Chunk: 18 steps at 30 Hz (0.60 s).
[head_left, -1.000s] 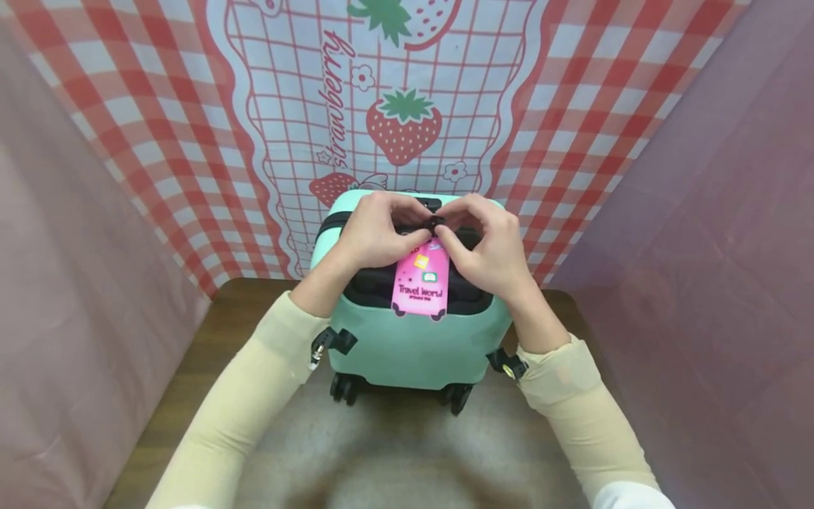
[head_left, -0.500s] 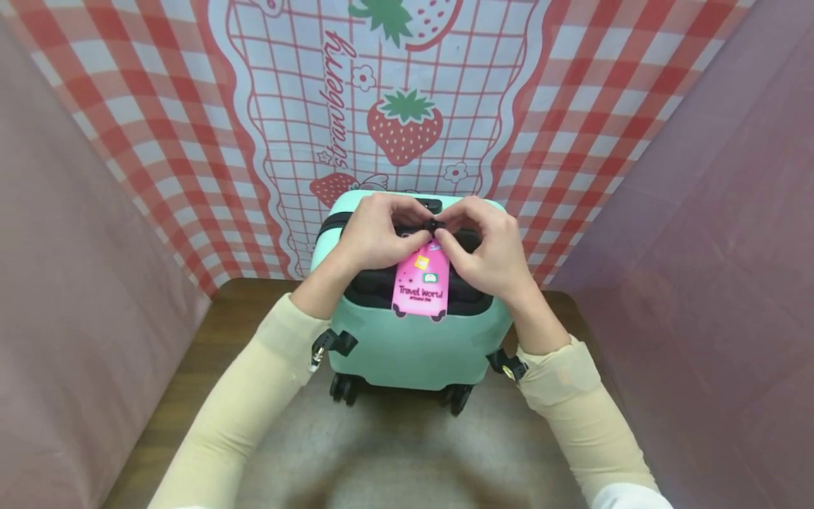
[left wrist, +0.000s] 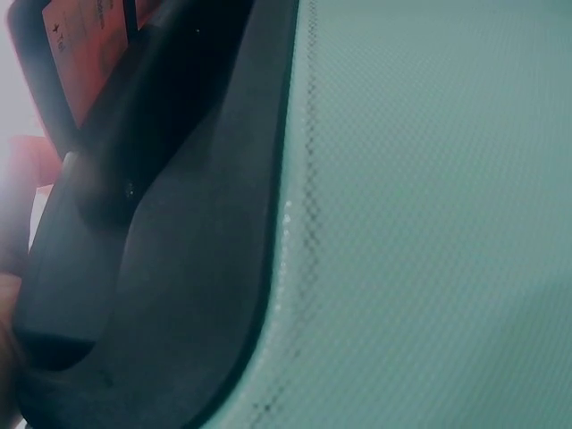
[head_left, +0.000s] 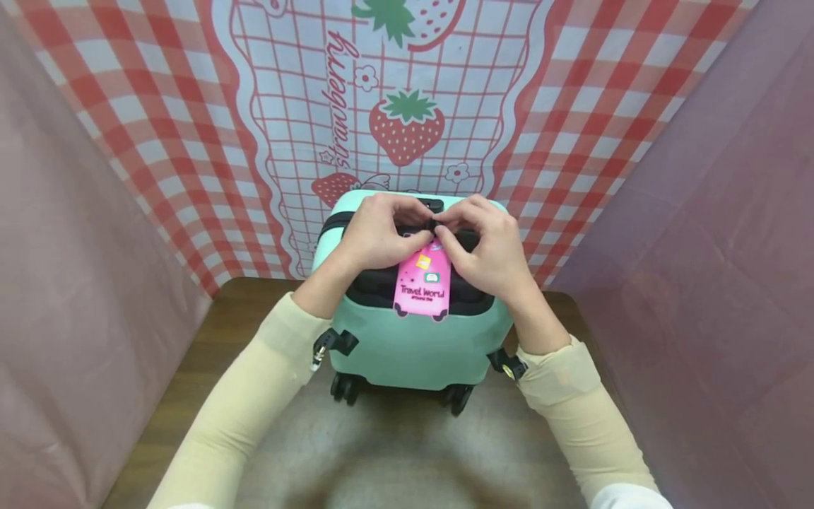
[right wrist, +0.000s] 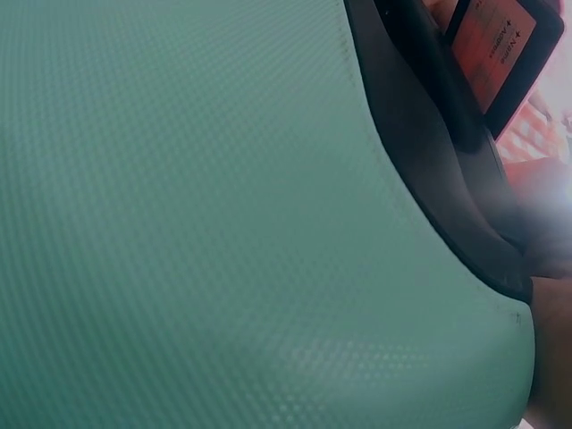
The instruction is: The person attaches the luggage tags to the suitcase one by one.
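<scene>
A pink luggage tag point(head_left: 422, 291) printed "Travel World" lies over the black handle panel point(head_left: 369, 286) of a mint green suitcase point(head_left: 420, 353). At the tag's upper end, my left hand point(head_left: 380, 233) pinches its black strap point(head_left: 433, 226) between thumb and fingers. My right hand point(head_left: 488, 244) pinches the same strap from the other side, with the two sets of fingertips nearly meeting. The fingers hide much of the strap and its fastening. Both wrist views show the tag's underside, a dark frame round a printed card point(left wrist: 89, 54), beyond the suitcase's textured shell point(right wrist: 206, 206).
The suitcase stands on black wheels point(head_left: 459, 399) on a brown wooden surface point(head_left: 197, 375). A strawberry-patterned checked cloth point(head_left: 407, 71) hangs close behind it. Pinkish curtains point(head_left: 712, 268) flank both sides. A dark band point(head_left: 333, 223) crosses the suitcase's left corner.
Both hands stay at the strap, with only slight shifts of the right fingers. The tag and suitcase keep their places.
</scene>
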Available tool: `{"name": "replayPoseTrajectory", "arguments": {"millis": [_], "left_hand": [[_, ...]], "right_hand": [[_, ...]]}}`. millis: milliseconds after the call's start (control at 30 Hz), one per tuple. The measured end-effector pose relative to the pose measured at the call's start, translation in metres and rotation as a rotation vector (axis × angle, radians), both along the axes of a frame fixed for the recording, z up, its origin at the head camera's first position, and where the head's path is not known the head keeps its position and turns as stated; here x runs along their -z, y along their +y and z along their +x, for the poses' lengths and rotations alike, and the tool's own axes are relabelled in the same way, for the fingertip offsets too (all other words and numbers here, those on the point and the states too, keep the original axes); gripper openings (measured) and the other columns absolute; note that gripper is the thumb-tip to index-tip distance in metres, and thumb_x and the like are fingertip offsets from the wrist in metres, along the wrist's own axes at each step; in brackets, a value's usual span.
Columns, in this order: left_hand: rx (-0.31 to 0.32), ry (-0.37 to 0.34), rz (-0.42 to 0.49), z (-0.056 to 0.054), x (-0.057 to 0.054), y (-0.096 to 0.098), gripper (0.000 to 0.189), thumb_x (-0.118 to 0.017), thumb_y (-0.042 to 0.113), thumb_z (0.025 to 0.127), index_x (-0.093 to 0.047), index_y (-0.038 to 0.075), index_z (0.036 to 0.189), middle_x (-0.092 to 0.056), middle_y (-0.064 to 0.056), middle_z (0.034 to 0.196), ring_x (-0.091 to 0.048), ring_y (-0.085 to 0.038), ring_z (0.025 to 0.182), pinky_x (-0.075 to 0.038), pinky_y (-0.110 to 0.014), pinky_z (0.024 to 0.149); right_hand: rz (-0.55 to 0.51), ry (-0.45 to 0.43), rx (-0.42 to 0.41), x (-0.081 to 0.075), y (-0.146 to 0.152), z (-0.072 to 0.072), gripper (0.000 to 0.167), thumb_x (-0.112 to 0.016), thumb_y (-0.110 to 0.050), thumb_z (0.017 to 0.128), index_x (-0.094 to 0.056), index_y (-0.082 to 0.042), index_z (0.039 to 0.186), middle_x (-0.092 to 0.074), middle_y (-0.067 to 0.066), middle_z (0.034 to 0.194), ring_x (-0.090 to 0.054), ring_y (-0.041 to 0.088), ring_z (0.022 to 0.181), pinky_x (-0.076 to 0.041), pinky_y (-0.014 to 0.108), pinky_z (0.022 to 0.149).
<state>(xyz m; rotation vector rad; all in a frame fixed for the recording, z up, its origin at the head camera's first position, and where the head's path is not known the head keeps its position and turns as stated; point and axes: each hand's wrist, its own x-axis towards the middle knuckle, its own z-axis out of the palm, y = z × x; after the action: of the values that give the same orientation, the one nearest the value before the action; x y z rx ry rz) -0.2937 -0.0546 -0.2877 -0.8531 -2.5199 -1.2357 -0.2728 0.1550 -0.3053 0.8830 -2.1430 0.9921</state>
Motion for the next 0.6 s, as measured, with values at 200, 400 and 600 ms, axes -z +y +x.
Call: {"name": "replayPoseTrajectory", "arguments": {"millis": [200,400,600], "left_hand": [[0.009,-0.003,0.007,0.0010,0.0005,-0.0007,0.025,-0.079,0.020,0.092,-0.080,0.007,0.113,-0.082,-0.008,0.107,-0.079,-0.018,0.099,-0.061,-0.037,0.094],[0.007,0.003,0.003,0.0013,-0.0002,-0.0003,0.024,-0.079,0.019,0.092,-0.081,0.007,0.113,-0.083,-0.007,0.107,-0.079,-0.018,0.099,-0.061,-0.036,0.093],[0.000,-0.003,0.001,0.0012,-0.0003,-0.0001,0.025,-0.079,0.020,0.092,-0.081,0.007,0.113,-0.083,-0.007,0.107,-0.079,-0.018,0.099,-0.061,-0.037,0.094]], "right_hand": [[-0.007,0.007,-0.017,0.0000,-0.0006,-0.0005,0.018,-0.078,-0.006,0.095,-0.074,-0.001,0.111,-0.075,0.011,0.102,-0.073,0.020,0.089,-0.064,0.037,0.082],[-0.005,0.005,-0.008,-0.0008,-0.0006,-0.0010,0.015,-0.078,-0.007,0.095,-0.074,-0.002,0.108,-0.077,0.011,0.099,-0.075,0.020,0.088,-0.064,0.038,0.082],[-0.002,-0.013,-0.007,-0.0015,-0.0003,0.0005,0.016,-0.078,-0.009,0.095,-0.075,-0.002,0.109,-0.077,0.011,0.100,-0.075,0.020,0.088,-0.064,0.041,0.082]]}}
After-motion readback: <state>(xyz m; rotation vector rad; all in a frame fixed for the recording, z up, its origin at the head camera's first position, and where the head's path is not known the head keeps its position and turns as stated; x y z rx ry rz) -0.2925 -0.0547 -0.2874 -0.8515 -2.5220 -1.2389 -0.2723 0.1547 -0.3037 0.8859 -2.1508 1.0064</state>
